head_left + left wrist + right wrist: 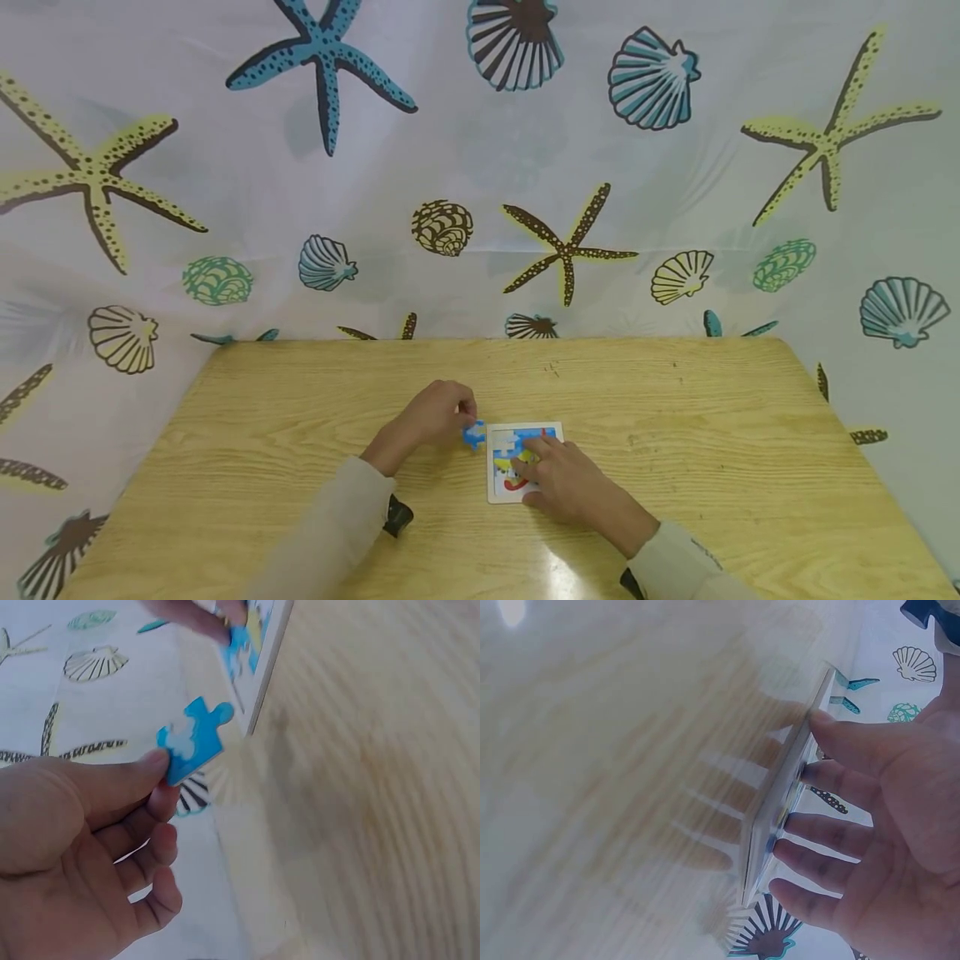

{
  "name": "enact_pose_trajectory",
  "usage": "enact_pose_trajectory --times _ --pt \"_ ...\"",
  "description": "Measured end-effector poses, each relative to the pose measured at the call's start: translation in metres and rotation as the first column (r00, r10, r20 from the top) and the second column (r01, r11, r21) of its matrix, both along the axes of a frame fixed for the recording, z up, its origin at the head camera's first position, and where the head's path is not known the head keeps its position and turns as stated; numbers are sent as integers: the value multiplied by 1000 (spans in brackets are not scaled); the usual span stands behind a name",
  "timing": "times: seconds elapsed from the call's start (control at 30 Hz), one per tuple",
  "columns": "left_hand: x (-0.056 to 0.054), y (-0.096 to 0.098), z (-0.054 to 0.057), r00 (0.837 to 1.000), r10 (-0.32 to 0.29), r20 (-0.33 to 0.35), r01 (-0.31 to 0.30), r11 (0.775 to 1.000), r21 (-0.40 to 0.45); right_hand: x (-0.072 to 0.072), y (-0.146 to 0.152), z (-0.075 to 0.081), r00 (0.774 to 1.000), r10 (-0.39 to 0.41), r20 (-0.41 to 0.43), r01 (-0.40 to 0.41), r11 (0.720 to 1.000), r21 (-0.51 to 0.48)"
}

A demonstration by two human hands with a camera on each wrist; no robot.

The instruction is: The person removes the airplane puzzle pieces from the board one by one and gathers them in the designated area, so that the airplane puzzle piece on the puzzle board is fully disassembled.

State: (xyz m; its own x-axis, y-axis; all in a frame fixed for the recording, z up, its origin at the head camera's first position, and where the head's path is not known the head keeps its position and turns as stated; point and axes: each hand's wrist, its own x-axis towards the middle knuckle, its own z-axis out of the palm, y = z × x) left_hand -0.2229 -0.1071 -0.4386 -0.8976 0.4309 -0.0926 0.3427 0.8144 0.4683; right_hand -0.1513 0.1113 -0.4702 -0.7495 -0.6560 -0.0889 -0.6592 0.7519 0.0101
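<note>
My left hand (433,418) pinches a blue jigsaw piece (204,746) between thumb and index finger, just left of the puzzle board. In the left wrist view the piece has a rounded knob and a pale cloud shape; the other fingers are loosely bent. The puzzle board (491,487) is square with a white border and a blue, yellow and red picture. A pale gap shows in its upper left part. My right hand (576,483) rests on the board, covering its right side. Seen from the right wrist, its fingertips (787,851) touch the board's face, fairly straight and spread.
The board lies on a wood-grain table (300,400). Behind and beside the table hangs a white cloth (390,192) printed with starfish and shells. A dark strap (398,517) shows at the left sleeve's cuff.
</note>
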Motion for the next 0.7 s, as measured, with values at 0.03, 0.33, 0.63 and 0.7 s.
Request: enact_pose_trajectory --times 0.03,0.33,0.63,0.7 --pt "-2 -4 1 1000 -15 0 15 1000 -1 0 0 0 1000 -2 2 2 1000 -1" --pt "-8 -46 -5 992 -125 21 124 992 30 1 -1 0 1000 5 17 -5 1000 -13" --pt "-10 -76 -10 991 -126 50 126 992 13 -1 -1 -2 1000 6 13 -5 999 -32" --pt "-11 -81 -8 990 -117 72 118 993 -1 -1 0 -2 1000 15 -9 -15 1000 -19"
